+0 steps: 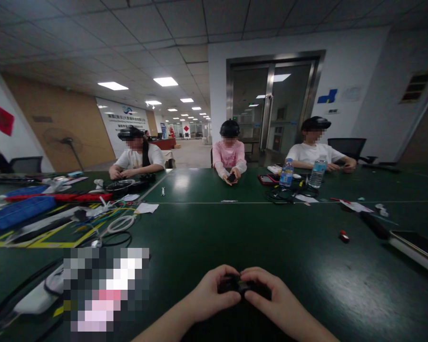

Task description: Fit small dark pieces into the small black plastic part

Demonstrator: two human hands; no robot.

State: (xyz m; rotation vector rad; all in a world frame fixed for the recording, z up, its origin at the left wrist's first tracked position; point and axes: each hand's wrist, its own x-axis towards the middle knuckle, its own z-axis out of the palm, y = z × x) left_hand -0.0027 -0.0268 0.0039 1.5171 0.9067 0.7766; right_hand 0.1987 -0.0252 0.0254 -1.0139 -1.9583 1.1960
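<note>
A small black object [242, 286] sits between my two hands above the green table [214, 237], low in the head view. My left hand [211, 293] closes on it from the left, thumb on the near side and fingers curled over the far side. From the right, my right hand [273, 295] grips it the same way, and both sets of fingertips almost meet at the middle. Dark shadow and the fingers hide much of its shape, so I cannot tell its kind.
A blurred-out patch [107, 289] and a white power strip [39, 297] lie left of my hands. Coiled cable [119, 224] and blue trays [21, 211] are farther left. A red small item [344, 236] lies right. Water bottles [318, 173] and three seated people are across the table.
</note>
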